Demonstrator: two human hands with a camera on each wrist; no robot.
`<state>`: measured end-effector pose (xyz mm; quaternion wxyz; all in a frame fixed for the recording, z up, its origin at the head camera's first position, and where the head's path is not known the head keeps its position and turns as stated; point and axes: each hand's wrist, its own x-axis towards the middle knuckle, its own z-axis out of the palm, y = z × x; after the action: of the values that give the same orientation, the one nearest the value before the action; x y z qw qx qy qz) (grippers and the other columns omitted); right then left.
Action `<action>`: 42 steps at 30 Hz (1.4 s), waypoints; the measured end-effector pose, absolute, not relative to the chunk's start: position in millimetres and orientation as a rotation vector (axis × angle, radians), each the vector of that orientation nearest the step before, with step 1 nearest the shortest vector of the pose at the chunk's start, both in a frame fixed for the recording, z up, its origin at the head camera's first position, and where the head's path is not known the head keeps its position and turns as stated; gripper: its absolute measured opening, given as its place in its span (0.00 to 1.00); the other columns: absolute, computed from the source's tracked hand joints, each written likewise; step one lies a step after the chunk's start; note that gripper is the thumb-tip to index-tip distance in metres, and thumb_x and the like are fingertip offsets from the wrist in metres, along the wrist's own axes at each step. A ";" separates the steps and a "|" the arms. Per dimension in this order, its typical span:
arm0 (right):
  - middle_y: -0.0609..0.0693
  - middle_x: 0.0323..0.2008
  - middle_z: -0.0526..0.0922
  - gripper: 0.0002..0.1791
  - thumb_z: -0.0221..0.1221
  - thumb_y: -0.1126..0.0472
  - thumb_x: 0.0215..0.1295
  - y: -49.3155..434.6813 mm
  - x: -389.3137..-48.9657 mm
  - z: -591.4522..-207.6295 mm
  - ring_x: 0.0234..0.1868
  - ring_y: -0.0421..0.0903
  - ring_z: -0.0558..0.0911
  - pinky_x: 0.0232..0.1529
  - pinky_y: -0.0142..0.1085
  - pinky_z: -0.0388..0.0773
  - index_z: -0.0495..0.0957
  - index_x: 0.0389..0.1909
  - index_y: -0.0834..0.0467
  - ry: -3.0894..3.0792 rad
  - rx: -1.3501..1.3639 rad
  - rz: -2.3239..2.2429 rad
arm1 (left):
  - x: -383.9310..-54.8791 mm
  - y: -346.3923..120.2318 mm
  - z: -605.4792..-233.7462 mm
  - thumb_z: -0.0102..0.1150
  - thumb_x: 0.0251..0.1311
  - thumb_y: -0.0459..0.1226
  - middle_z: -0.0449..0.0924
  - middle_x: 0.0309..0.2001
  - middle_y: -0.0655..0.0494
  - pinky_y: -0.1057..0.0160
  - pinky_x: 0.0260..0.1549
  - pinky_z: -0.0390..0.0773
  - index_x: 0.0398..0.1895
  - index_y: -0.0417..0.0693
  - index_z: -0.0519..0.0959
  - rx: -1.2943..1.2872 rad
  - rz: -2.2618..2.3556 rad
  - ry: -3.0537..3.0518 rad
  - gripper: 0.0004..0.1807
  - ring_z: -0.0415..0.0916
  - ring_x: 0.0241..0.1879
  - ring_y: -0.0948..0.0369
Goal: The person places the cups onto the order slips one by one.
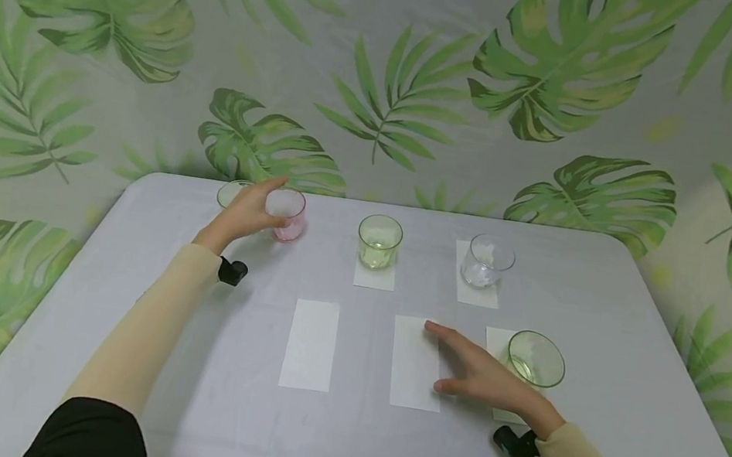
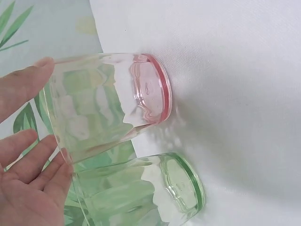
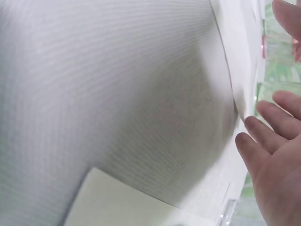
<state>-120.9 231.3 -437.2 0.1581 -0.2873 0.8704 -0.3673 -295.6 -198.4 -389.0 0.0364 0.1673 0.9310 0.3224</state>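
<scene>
Left grip point(image 1: 243, 213) opens wide around the rim of the pink glass point(image 2: 141, 89), thumb to one side, fingers loosely spread on the other; it looks unclosed, and I cannot tell how firmly it touches. That glass stands upright near the far edge of the desk point(image 1: 228, 412). Getting hold of it seems the step in hand; the next move likely calls for closing evenly, minding the green glass point(image 2: 155, 197) just left of the pink one. Right of the pink glass stand another green glass point(image 1: 379, 242) and, beyond, a clear glass point(image 1: 487, 263). Nearer the person than it, rightward, lie bare cards point(image 1: 310, 344); there the right grip point(image 1: 488, 378) spreads its fingers, holding nothing, beside a third green glass point(image 1: 538, 354).
</scene>
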 end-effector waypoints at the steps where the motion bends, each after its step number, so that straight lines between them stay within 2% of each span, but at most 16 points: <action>1: 0.60 0.70 0.60 0.45 0.67 0.53 0.58 231.3 -121.5 -438.5 0.70 0.60 0.57 0.68 0.47 0.56 0.56 0.72 0.62 2.495 -0.834 -1.041 | -295.7 -198.4 -388.5 0.68 0.56 0.37 0.56 0.70 0.36 0.46 0.67 0.54 0.72 0.34 0.53 0.517 0.983 2.857 0.45 0.51 0.69 0.43; 11: 0.62 0.70 0.58 0.46 0.67 0.52 0.57 229.1 -124.3 -444.2 0.70 0.61 0.55 0.66 0.56 0.54 0.56 0.71 0.65 2.494 -0.812 -1.014 | -297.2 -196.3 -385.8 0.66 0.56 0.32 0.56 0.69 0.36 0.46 0.67 0.54 0.71 0.30 0.55 0.564 0.923 2.858 0.42 0.52 0.69 0.41; 30: 0.63 0.71 0.55 0.46 0.67 0.51 0.58 230.7 -122.6 -452.1 0.70 0.62 0.54 0.66 0.56 0.54 0.55 0.71 0.65 2.506 -0.854 -0.992 | -285.5 -197.8 -392.1 0.69 0.51 0.33 0.62 0.67 0.38 0.44 0.66 0.53 0.68 0.33 0.62 0.570 0.975 2.904 0.40 0.53 0.68 0.42; 42: 0.65 0.69 0.57 0.45 0.66 0.54 0.58 232.2 -120.7 -452.1 0.69 0.63 0.56 0.65 0.52 0.57 0.56 0.70 0.67 2.534 -0.925 -0.984 | -268.8 -191.5 -393.9 0.72 0.49 0.31 0.65 0.63 0.40 0.47 0.58 0.68 0.67 0.35 0.63 0.666 1.140 2.898 0.41 0.65 0.61 0.44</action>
<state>-120.7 232.2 -452.1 0.1346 -0.3191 0.8745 -0.3396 -268.8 -191.5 -393.9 -0.0216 0.2090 0.9098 0.3578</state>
